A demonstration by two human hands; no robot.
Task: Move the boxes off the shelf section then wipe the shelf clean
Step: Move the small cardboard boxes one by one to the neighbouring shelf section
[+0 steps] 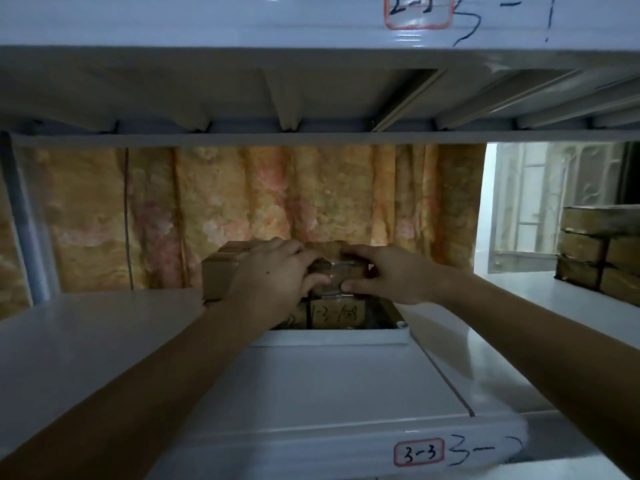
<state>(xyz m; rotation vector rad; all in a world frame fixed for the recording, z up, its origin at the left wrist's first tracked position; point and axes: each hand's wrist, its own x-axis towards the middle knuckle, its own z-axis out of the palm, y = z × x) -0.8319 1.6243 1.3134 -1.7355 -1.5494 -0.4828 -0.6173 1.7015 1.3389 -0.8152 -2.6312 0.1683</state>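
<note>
Both hands [273,271] on box [341,268] (taped)

White metal shelf [311,382], front edge labelled 3-3. Small brown cardboard boxes [221,271] sit at its back edge, centre, some taped and marked. Stacked brown boxes [602,251] near back right corner of the adjoining shelf.
</note>
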